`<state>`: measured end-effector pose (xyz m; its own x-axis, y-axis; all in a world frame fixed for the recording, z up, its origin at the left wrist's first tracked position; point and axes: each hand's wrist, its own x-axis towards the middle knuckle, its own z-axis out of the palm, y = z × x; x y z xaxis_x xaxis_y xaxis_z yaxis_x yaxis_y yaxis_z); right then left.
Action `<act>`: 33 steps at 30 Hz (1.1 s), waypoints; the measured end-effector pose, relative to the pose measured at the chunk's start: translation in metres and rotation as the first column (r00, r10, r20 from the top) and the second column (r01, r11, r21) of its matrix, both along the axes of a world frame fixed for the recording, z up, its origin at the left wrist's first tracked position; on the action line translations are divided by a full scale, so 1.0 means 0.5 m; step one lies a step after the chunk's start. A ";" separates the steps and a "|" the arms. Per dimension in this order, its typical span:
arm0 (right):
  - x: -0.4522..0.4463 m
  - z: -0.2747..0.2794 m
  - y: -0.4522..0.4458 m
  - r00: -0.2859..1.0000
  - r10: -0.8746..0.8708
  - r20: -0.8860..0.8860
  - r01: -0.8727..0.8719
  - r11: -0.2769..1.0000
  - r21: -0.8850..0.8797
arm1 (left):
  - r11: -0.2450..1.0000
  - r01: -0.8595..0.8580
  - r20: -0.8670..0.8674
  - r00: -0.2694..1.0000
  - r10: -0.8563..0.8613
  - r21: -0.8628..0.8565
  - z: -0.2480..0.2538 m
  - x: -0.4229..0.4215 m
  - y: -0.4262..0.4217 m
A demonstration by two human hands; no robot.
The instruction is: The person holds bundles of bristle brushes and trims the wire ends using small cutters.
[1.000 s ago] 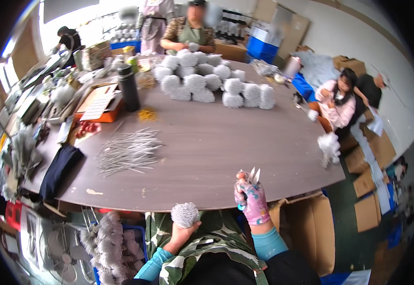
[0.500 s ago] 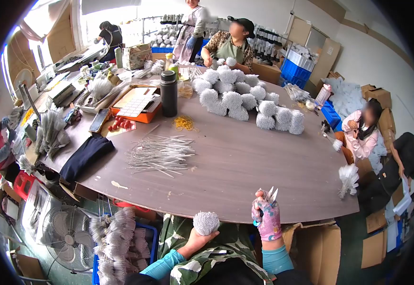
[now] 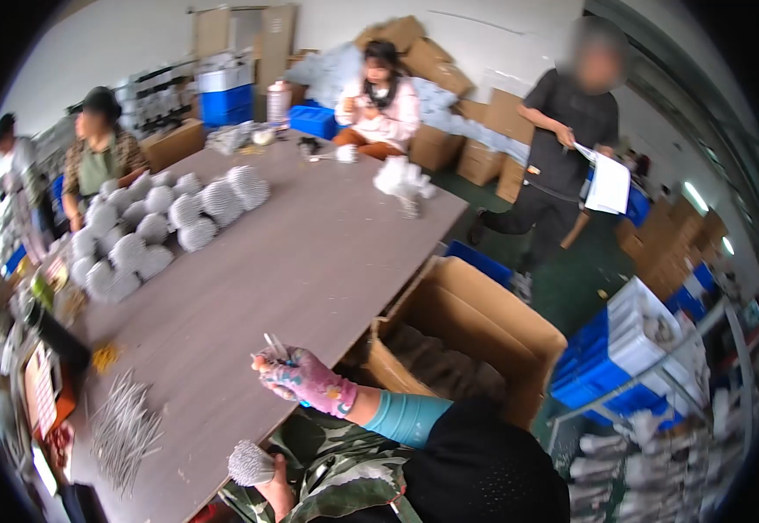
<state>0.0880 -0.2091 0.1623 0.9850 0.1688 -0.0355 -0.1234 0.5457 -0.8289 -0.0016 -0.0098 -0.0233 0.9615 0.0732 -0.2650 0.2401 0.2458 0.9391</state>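
My left hand [image 3: 282, 490], bare, is closed around a round bundle of thin stems with whitish tips [image 3: 250, 464], held low by the table's front edge. Fingers of my right hand [image 3: 314, 382], in a pink patterned glove, are curled around a pair of small scissors [image 3: 277, 346], blades pointing up and away. This hand is above the table edge, apart from the bundle. Loose grey-white stems [image 3: 127, 429] lie spread on the brown table [image 3: 284, 261]. Similar bundles [image 3: 155, 228] are heaped farther back.
An open cardboard box [image 3: 475, 301] with grey contents stands at the table's right edge. Yellow rubber bands [image 3: 105, 357] and a dark flask [image 3: 55, 336] are at left. A person in black [image 3: 571, 131] holds papers; others are around the table. Blue and white crates [image 3: 623, 349] stand at right.
My view has swung to the right, bringing the cardboard box and the person with papers more fully into sight. Both hands still hold the same things.
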 end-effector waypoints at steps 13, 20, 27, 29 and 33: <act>-0.064 -0.020 -0.037 0.976 -0.213 -0.040 0.212 0.977 -0.027 | 0.936 0.250 0.178 0.938 -0.297 0.247 0.099 0.048 -0.161; -0.085 -0.008 -0.022 0.988 -0.152 -0.015 0.149 0.983 -0.108 | 0.759 0.396 0.087 0.858 -0.507 0.518 0.144 0.044 -0.186; -0.082 -0.006 -0.014 0.993 -0.112 -0.020 0.108 0.982 -0.153 | 0.543 0.443 -0.018 0.786 -0.618 0.714 0.190 0.044 -0.226; -0.077 -0.023 -0.013 0.993 -0.115 -0.025 0.109 0.980 -0.169 | 0.478 0.437 -0.054 0.778 -0.626 0.762 0.202 0.049 -0.224; -0.085 -0.029 -0.013 0.997 -0.072 -0.004 0.071 0.994 -0.078 | 0.358 0.407 -0.130 0.792 -0.596 0.840 0.215 0.059 -0.205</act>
